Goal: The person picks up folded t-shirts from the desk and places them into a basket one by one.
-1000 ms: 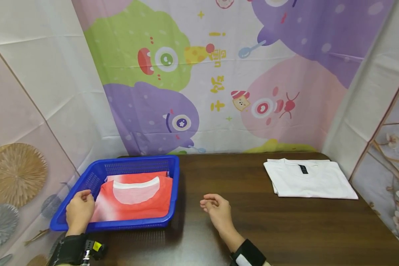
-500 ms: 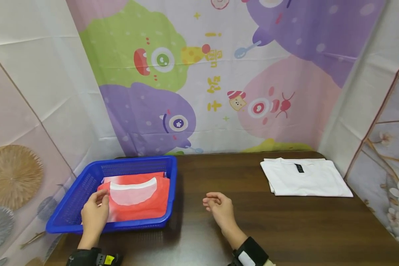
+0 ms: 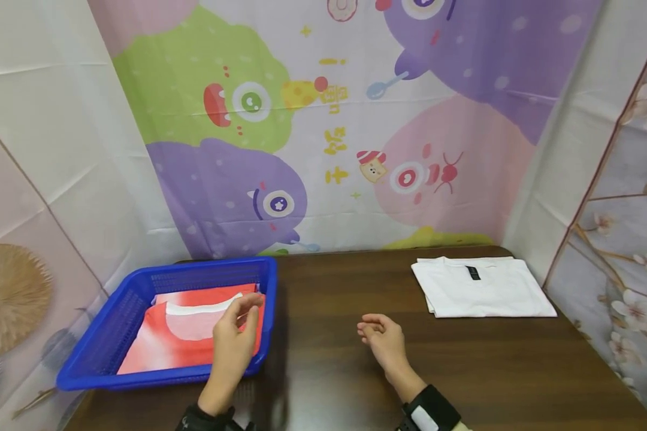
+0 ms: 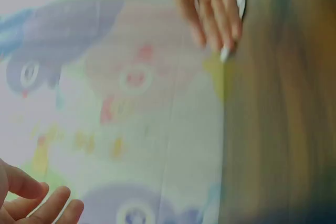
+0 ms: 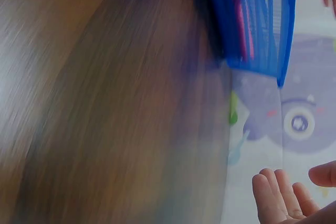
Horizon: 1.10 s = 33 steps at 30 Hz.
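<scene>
A blue plastic basket (image 3: 167, 377) stands at the left of the table, with folded red-and-white shirts (image 3: 156, 341) lying inside. My left hand (image 3: 234, 338) hovers over the basket's right part, fingers loosely bent, holding nothing, and hides some of the red cloth. Over the bare wood between basket and white shirt is my right hand (image 3: 385, 344), its fingers relaxed with nothing in them. To its right lies a folded white shirt (image 3: 480, 290) with a black neck label. In the right wrist view the basket's side (image 5: 262, 24) shows red cloth through its slots.
The dark wooden table (image 3: 334, 287) reaches back to a printed curtain (image 3: 329, 221) with cartoon monsters. Patterned cloth walls (image 3: 614, 251) close in the sides. The basket's rim rises above the cloth inside.
My left hand has moved right, from the basket's left edge across to its right part. My right hand has shifted a little to the right. The view has turned slightly; shirts stay put.
</scene>
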Each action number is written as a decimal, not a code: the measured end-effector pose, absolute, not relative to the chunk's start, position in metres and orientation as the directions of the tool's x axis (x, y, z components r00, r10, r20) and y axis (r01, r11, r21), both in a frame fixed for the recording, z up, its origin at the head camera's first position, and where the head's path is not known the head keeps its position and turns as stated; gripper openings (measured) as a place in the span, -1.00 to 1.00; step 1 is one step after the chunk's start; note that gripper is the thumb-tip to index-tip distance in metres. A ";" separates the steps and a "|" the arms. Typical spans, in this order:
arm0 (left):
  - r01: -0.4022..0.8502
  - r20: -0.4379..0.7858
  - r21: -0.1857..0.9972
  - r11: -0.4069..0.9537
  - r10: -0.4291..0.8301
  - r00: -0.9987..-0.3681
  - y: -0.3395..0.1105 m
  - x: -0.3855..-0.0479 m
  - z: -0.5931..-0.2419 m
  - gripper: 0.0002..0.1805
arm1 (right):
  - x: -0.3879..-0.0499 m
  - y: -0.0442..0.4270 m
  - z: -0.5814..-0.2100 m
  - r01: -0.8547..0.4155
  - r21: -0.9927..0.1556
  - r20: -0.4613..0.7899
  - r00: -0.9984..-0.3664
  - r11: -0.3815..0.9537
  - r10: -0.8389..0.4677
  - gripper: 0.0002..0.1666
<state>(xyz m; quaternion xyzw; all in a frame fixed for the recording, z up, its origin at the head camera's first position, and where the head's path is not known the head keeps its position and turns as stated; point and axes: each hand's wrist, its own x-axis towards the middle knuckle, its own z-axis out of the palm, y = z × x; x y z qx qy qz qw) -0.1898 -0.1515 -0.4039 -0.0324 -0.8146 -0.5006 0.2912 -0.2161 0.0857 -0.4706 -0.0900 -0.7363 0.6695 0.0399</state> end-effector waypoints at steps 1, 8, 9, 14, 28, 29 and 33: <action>0.377 0.518 0.795 0.475 -0.207 -0.830 -0.142 -0.189 -0.406 -0.80 | -0.217 0.091 -0.472 0.086 -0.993 -0.068 -0.978 0.085 0.196 -0.71; 0.415 0.431 0.872 0.261 -0.005 -0.902 -0.085 -0.191 -0.422 -0.82 | -0.217 0.133 -0.480 0.136 -0.988 -0.112 -0.957 0.074 0.267 -0.67; 0.387 0.394 0.894 0.224 0.017 -0.919 -0.078 -0.193 -0.425 -0.81 | -0.217 0.139 -0.481 0.142 -0.987 -0.117 -0.955 0.073 0.274 -0.67; 0.155 0.147 0.985 0.072 0.106 -0.983 -0.038 -0.206 -0.444 -0.77 | -0.215 0.167 -0.487 0.171 -0.984 -0.148 -0.942 0.051 0.302 -0.61; -0.339 -0.281 0.892 -0.301 0.220 -0.934 0.062 -0.245 -0.494 -0.50 | -0.235 0.296 -0.494 0.290 -0.954 -0.274 -0.718 -0.082 0.640 -0.25; -0.355 -0.292 0.877 -0.323 0.228 -0.929 0.067 -0.247 -0.497 -0.48 | -0.236 0.307 -0.493 0.303 -0.948 -0.293 -0.697 -0.101 0.654 -0.23; -0.390 -0.317 0.841 -0.375 0.242 -0.917 0.087 -0.254 -0.504 -0.44 | -0.245 0.353 -0.490 0.321 -0.918 -0.389 -0.615 -0.233 0.685 -0.23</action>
